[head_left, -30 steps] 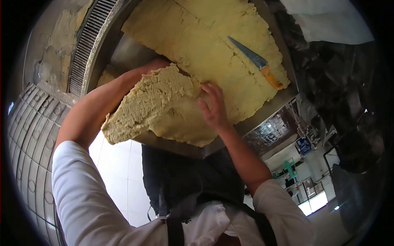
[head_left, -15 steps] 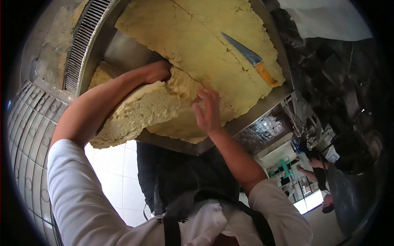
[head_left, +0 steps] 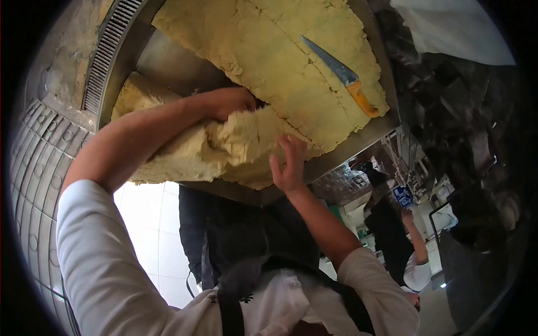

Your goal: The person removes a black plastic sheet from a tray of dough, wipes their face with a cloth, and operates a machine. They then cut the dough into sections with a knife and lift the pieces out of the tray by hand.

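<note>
A thick yellow dough sheet (head_left: 286, 67) lies on a metal work surface, with cut lines running across it. Its near strip (head_left: 241, 140) is folded and cracked, partly separated from the sheet. My left hand (head_left: 235, 103) reaches across this strip and curls at its far edge, beside a dark gap; its fingertips are hidden. Lower right, my right hand (head_left: 290, 163) hooks bent fingers on the strip near the cut, thumb apart. A knife (head_left: 339, 70) with an orange handle rests on the sheet, touched by neither hand.
At the left, another dough piece (head_left: 137, 92) lies by the metal rim. A vent grille (head_left: 114, 53) and a wire rack (head_left: 47, 168) stand further left. White cloth or plastic (head_left: 454, 28) hangs at upper right. Another person (head_left: 395, 235) is in the right background.
The near strip has shifted and folded, opening a gap beside my left hand, which has moved right. My right hand stays at the strip. The other person shows more fully.
</note>
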Demonstrator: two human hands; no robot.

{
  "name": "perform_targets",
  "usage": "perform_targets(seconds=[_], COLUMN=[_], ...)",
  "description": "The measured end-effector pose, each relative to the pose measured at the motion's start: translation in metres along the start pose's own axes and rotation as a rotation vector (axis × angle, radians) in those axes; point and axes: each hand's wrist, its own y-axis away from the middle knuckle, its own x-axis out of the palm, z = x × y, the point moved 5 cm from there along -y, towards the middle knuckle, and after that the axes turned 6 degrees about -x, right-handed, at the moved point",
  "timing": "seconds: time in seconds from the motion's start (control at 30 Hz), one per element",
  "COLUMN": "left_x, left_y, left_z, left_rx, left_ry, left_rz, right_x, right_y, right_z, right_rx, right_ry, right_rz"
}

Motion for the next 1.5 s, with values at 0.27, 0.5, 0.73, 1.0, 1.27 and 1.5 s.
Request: perform_targets(seconds=[0.27,0.5,0.73,1.0,1.27,1.5], left_x=[0.058,0.052,0.080,0.095,0.186,0.226], left_y=[-0.078,-0.052,-0.098,-0.091,-0.199,-0.227], left_z=[0.055,-0.035,-0.017,-0.018,0.080,0.081], left_rx=[-0.202,-0.136,-0.298,-0.182,-0.296,0.293], left_ry=[-0.171,-0.004,-0.240,0.169,-0.513,-0.301], left_rz=[0.101,0.097,0.097,0.107,0.430,0.157], right_x=[-0.023,-0.024,-0.038,-0.039,-0.048,-0.053], right_y=[0.012,0.043,0.035,0.081,0.069,0.093], right_z=[-0.035,-0.030,-0.055,-0.056,-0.084,-0.058], right_rx=[0.243,0.078,0.176,0.130,0.210,0.191], right_ry=[0.096,0.019,0.198,-0.021,0.239,0.175], right_rz=[-0.103,0.056,-0.079,-0.036,-0.081,-0.036])
